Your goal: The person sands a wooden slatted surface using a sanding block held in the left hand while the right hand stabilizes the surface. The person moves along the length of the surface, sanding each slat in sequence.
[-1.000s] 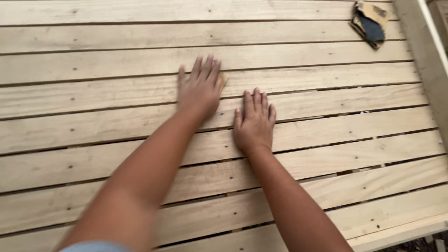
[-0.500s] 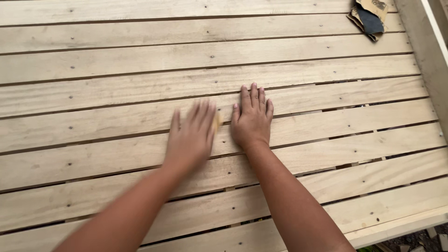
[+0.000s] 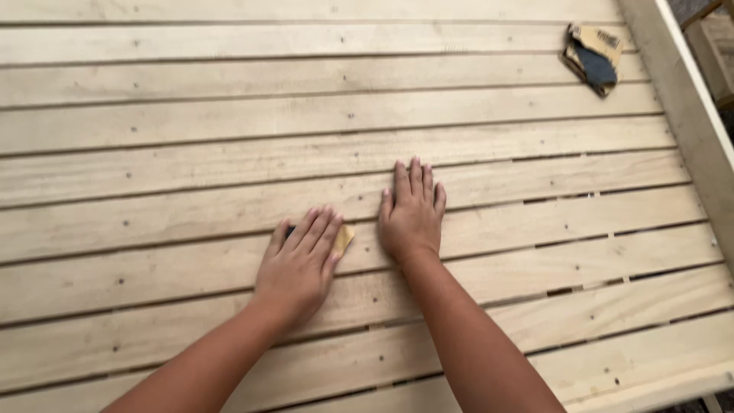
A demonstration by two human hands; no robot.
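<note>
Plainly, left hand lies flat, fingers together, pressing a small piece of sandpaper onto a pale wooden slat; only a tan corner of the sheet shows past the fingertips, plus a dark sliver by the thumb; grip here is a flat press, not a clench, palm and fingers pinning the sheet; right hand lies spread and empty on the neighbouring slat just beside it, grasping nothing; judged handling: sheet looks thin, light and limp, gritty on one face so unlikely to slip under pressure, but liable to crease or tear at the edges; best held under the flat of the fingers, folded if possible, rather than pinched at the exposed corner; slatted surface looks stiff and nailed down, narrow gaps between boards; far off at upper right, well apart from both hands, a crumpled wad of used sandpaper scraps lies near the frame rail.
</note>
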